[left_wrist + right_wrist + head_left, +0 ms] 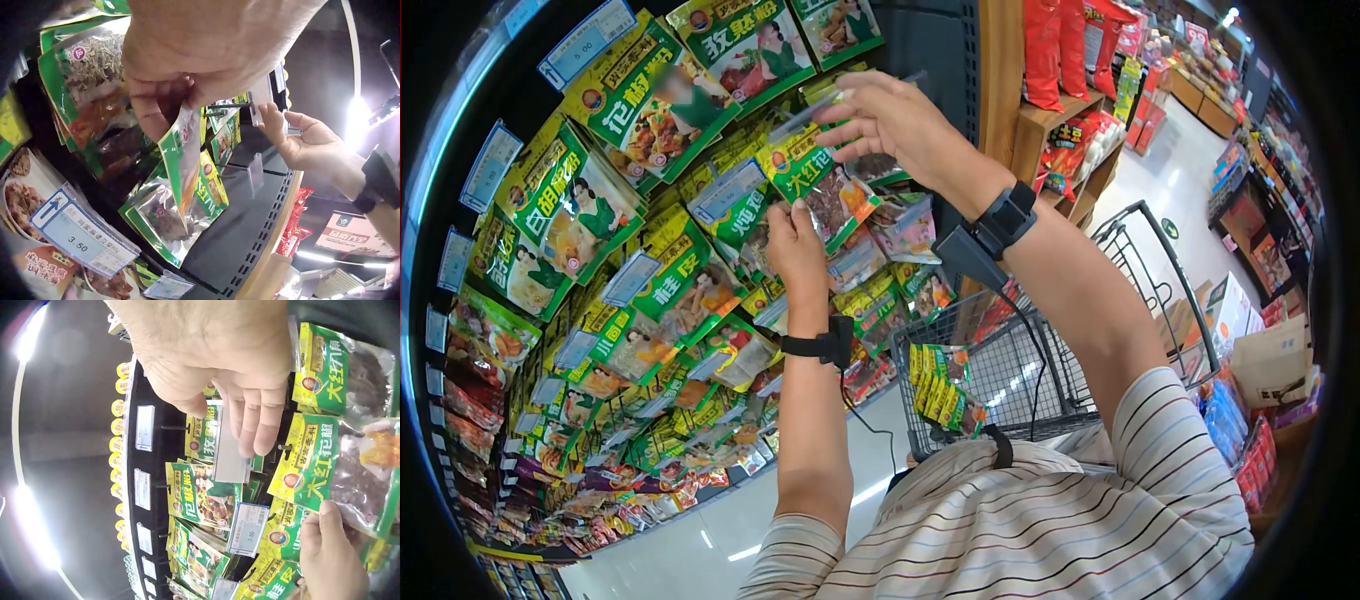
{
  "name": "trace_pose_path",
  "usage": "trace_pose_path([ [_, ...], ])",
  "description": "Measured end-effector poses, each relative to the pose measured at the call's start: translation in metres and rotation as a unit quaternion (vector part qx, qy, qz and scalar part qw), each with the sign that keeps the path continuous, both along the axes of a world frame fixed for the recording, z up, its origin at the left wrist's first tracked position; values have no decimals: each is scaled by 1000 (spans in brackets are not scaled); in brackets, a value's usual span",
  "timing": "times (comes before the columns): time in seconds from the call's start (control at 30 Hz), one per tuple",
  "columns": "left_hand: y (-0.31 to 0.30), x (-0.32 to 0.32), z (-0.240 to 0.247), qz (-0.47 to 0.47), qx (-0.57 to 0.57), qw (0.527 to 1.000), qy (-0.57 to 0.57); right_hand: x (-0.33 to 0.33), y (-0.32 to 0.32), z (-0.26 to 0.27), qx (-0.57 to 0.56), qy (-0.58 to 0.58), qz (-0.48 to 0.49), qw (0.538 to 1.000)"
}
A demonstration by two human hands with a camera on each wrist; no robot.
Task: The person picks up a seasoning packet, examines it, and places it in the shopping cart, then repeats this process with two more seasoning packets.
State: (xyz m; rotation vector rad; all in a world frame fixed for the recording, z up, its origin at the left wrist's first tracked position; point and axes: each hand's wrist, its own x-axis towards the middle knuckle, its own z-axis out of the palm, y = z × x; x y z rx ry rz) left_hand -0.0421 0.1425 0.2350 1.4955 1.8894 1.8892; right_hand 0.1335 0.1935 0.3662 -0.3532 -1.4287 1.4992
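Note:
My left hand (797, 250) pinches the lower edge of a green and yellow spice packet (832, 190) with a clear window of dark reddish contents. In the right wrist view, the packet (340, 469) hangs near a black hook tip, with the thumb (329, 519) on its face. Above it, my right hand (900, 125) has its fingers spread and slightly bent. Those fingers touch a clear plastic tag holder (232, 457), which is lifted at the hook. In the left wrist view, the left hand (206, 56) hides part of the packet it holds.
Rows of similar packets (665, 100) hang on hooks with price tags (730, 192) jutting out. A wire shopping cart (1040, 385) stands to the right, holding several packets (940, 385). Beyond a wooden shelf end (1000, 75) hang red bags (1055, 50).

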Motion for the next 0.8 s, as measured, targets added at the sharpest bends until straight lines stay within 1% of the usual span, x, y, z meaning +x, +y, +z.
trace_pose_path([
  [0.03, 4, -2, -2, 22, -11, 1000, 11, -2, 2, -6, -25, 24, 3, 999],
  [0.1, 5, 0, -3, 12, 1, 1000, 2, -9, 9, -22, -60, 76, 15, 995],
  [0.13, 4, 1, -4, 7, 7, 1000, -3, -10, 7, -26, -77, 81, 34, 993],
  [0.17, 2, 2, -4, 18, 9, 999, 34, -14, 12, -33, -94, 78, 45, 992],
  [0.27, -7, 5, -6, -56, 7, 998, -30, -25, 25, -54, -117, 90, 96, 984],
  [0.3, -3, -3, -18, -70, 31, 997, 10, -28, 28, -60, -121, 97, 117, 981],
  [0.4, 3, -14, -31, -75, 53, 996, -11, -36, 29, -67, -151, 69, 156, 974],
  [0.43, -1, -15, -27, -74, 19, 997, -14, -41, 37, -75, -146, 67, 175, 971],
  [0.5, -14, -14, -16, -72, -50, 996, -20, -48, 40, -78, -161, 61, 159, 972],
  [0.57, -12, -19, -24, -71, -39, 997, -17, -58, 47, -83, -186, 78, 147, 968],
  [0.7, -10, -24, -36, -74, -48, 995, -36, -78, 64, -91, -143, 46, 114, 982],
  [0.77, -16, -16, -28, -86, -52, 991, -86, -85, 72, -85, -102, 15, 110, 989],
  [0.8, -20, -13, -22, -91, -54, 988, -111, -88, 74, -82, -119, 11, 90, 989],
])
